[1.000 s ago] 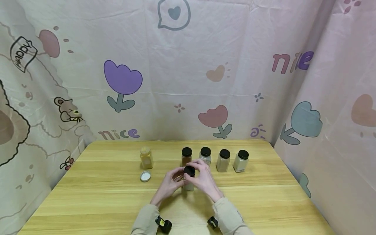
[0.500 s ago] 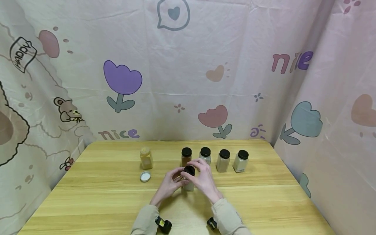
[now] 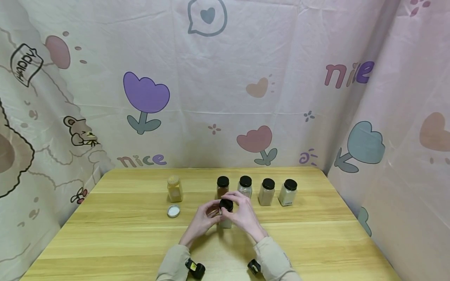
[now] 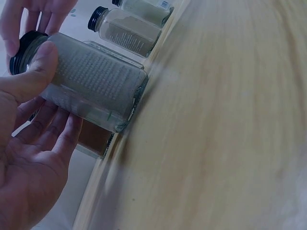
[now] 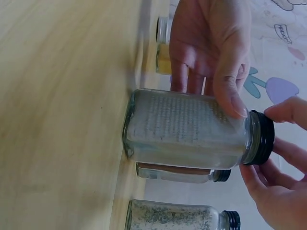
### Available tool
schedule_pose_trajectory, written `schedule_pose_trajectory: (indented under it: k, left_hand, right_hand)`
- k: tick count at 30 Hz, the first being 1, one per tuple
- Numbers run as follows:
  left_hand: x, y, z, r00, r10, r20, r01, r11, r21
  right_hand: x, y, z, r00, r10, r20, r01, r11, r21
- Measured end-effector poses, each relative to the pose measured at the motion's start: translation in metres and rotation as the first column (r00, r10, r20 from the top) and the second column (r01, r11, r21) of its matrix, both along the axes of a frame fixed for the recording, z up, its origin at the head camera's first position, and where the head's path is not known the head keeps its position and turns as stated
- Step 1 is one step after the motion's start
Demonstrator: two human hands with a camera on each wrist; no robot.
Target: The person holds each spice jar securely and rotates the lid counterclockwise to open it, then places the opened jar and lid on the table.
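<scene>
A square glass spice jar (image 5: pixel 187 129) with a black screw lid (image 5: pixel 265 138) stands upright on the table at the front middle. Pale grey powder appears to fill it, and printed text covers the side. My left hand (image 4: pixel 36 158) holds the jar's body, thumb near the neck and fingers around the far side. Thumb and fingers of my right hand (image 3: pixel 244 216) pinch the lid, which sits on the jar. In the head view, both hands cover much of the jar (image 3: pixel 226 223).
Behind the hands stand black-lidded jars: a reddish-brown one (image 3: pixel 223 187), a speckled one (image 3: pixel 245 186) and two pale ones (image 3: pixel 266 192) (image 3: pixel 288 192). To the left, a yellow-filled jar (image 3: pixel 175 190) shows a perforated top, with a loose lid (image 3: pixel 174 211) before it.
The right thumb swings left across the lid, then back to its near side, while the fingers shift slightly around it. The left hand and jar stay in place.
</scene>
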State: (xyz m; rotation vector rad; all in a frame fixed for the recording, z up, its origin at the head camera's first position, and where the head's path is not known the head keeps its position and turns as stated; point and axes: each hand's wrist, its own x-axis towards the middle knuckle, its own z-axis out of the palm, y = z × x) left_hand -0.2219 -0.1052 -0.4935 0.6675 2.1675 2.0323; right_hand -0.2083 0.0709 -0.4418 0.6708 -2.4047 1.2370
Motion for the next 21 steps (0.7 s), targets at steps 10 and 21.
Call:
schedule_pose_trajectory:
  k: [10, 21]
  left_hand:
    - [-0.0002, -0.0005, -0.0007, 1.000, 0.002, -0.007, -0.002, 1.000, -0.006]
    - [0.0002, 0.0001, -0.0020, 1.000, 0.004, 0.002, -0.004, 1.000, 0.031]
  right_hand:
    - [0.0007, 0.0003, -0.0004, 0.998, 0.068, 0.009, -0.068, 0.998, 0.001]
    - [0.0026, -0.0054, -0.0059, 0.991, -0.130, -0.029, 0.131, 0.991, 0.013]
